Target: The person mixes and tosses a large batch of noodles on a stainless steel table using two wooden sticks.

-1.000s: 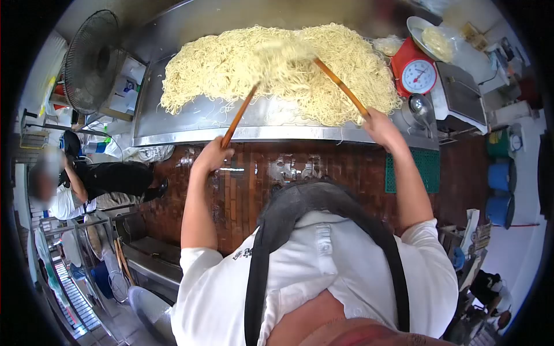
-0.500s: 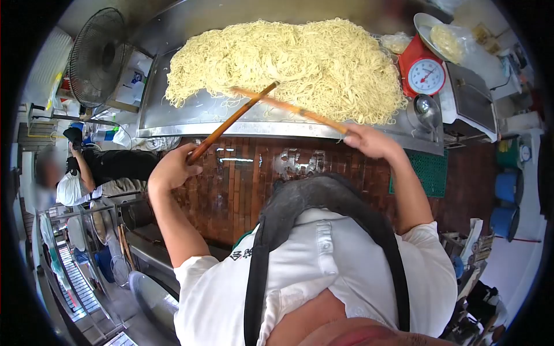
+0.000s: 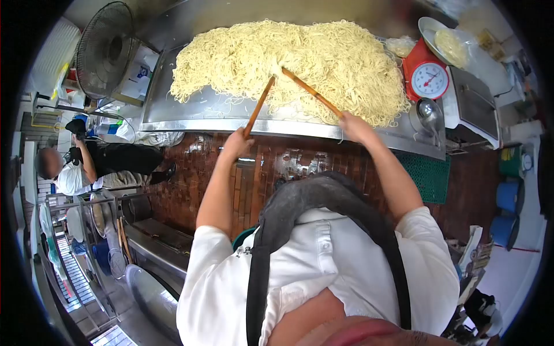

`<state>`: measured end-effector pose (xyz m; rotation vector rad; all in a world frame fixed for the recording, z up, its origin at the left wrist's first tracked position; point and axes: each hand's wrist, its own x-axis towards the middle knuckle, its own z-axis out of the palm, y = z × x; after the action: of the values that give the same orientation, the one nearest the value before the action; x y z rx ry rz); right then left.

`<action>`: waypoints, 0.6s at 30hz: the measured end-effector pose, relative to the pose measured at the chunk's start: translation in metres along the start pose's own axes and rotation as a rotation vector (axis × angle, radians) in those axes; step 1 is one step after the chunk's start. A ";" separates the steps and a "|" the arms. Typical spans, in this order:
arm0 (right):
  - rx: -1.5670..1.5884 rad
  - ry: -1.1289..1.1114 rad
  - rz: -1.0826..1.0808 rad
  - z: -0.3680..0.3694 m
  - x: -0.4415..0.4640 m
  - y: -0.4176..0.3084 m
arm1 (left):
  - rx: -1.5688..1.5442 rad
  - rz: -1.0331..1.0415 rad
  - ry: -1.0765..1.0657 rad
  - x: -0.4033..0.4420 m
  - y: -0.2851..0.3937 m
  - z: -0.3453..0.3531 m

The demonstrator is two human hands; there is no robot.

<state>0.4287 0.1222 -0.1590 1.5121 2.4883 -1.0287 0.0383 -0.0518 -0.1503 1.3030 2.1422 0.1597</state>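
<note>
A wide heap of pale yellow noodles (image 3: 323,52) covers much of a metal tray table (image 3: 190,112) in front of me. My left hand (image 3: 235,144) is closed round the near end of a brown wooden stick (image 3: 261,106), whose far tip reaches the noodles. In my right hand (image 3: 356,127) is a second wooden stick (image 3: 311,91), slanting up and left into the heap. Both far tips come close together near the middle of the noodles, without crossing. Whether the tips grip any strands I cannot tell.
A red dial scale (image 3: 426,75) stands at the right end, with a metal ladle (image 3: 427,109) beside it. A black fan (image 3: 105,52) is at the far left. Another person (image 3: 86,164) stands on the left. Below lies a brown tiled floor (image 3: 196,167) with a green mat (image 3: 424,173).
My left hand has moved right and up toward the table, its stick now steeper. The sticks crossed before; now they are uncrossed, tips at the noodles. My right hand has shifted slightly.
</note>
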 end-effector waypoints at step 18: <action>0.321 0.311 -0.098 -0.025 -0.054 -0.095 | -0.512 0.424 0.214 -0.029 -0.041 0.020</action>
<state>0.3874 0.0666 -0.0714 1.7734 2.7296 -1.3605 0.0273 -0.1013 -0.1697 1.4428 1.7812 0.9901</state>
